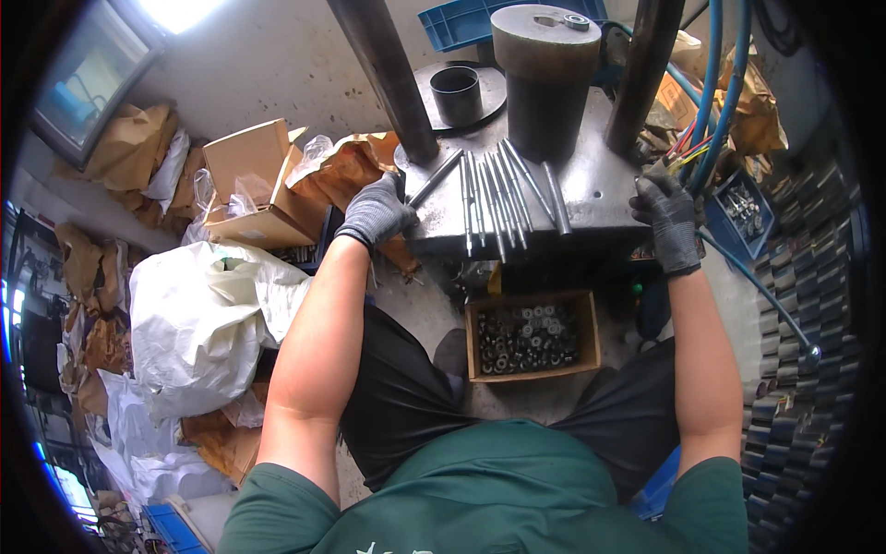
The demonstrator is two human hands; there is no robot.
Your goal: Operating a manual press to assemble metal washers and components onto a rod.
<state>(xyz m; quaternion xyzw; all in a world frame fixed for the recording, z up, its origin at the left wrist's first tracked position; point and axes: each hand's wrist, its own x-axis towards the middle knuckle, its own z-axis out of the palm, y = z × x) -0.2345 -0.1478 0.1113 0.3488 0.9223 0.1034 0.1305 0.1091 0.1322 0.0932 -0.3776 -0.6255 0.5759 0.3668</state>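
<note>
My left hand (377, 214), in a grey knit glove, is at the left edge of the metal press table (598, 198). Its fingers are curled and what they hold, if anything, is hidden. The lower end of a dark metal rod (436, 178) lies right beside it. Several thin silver rods (499, 196) lie side by side toward the table's front, some poking past the edge, with a thicker grey pin (556, 198) at their right. My right hand (666, 220), also gloved, is closed at the table's right edge; a small pale tip shows at its fingers.
Two steel columns (388, 78) (641, 83) flank a thick metal cylinder (544, 88) with a bearing (577, 22) on top. A black ring (456, 95) stands left of it. Below sits a wooden box (533, 371) of bearings. Blue hoses (729, 92) hang right; cartons (254, 185) crowd the left.
</note>
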